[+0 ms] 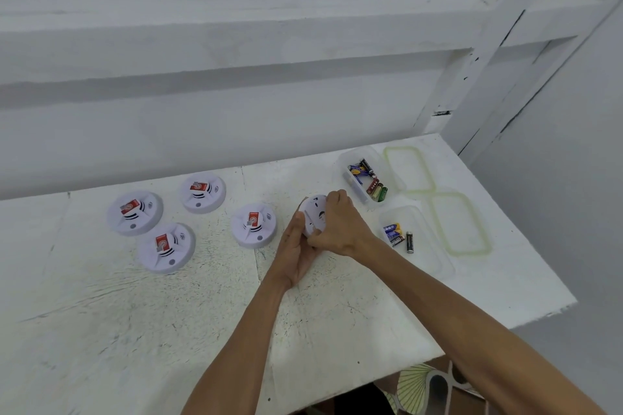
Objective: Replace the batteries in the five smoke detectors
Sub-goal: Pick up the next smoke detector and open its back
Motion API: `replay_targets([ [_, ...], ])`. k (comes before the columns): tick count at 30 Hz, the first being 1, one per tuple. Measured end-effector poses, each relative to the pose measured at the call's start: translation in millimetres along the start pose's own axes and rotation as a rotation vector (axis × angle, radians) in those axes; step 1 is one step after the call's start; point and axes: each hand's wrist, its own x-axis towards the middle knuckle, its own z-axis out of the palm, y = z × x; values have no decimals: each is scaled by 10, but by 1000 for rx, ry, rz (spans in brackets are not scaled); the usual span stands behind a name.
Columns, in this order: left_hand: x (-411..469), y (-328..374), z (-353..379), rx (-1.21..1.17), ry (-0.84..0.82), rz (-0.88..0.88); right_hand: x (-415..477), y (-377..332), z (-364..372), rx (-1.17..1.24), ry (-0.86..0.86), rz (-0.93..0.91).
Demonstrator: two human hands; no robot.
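Observation:
Both my hands hold one white smoke detector (314, 212) above the table, its back side turned up towards me. My left hand (298, 253) cups it from below and the left. My right hand (340, 226) grips its right edge, fingers curled over the rim. Several more white detectors with red labels lie face up to the left: one (254, 225) close to my hands, one (202, 194) farther back, one (135, 212) at the far left and one (167, 248) in front of it.
A clear tub (357, 158) at the back right holds several mixed batteries (367, 178). A nearer clear tub (435, 259) holds a few batteries (397, 235). Two green-rimmed lids (408, 168) (462, 224) lie to their right. The white table (168, 330) ends close on the right.

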Motion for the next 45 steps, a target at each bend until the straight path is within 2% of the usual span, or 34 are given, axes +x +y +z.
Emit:
replay_targets([
  [18, 6, 6, 14, 66, 34, -22, -64, 166, -107, -39, -40, -189],
  [22, -7, 38, 36, 133, 21, -27, -94, 189, -130, 91, 16, -81],
  [27, 23, 35, -14, 68, 54, -76, 6, 177, -259, 169, -63, 22],
  [32, 24, 55, 29, 50, 71, -96, 23, 191, -288, 232, -46, 60],
  [35, 46, 46, 21, 62, 90, -92, 15, 138, -228, 197, -8, 43],
  [39, 51, 30, -6, 86, 116, -82, -23, 11, -128, 160, 133, -33],
  [45, 30, 15, -2, 123, 100, -86, -31, 39, -176, 44, 93, -47],
])
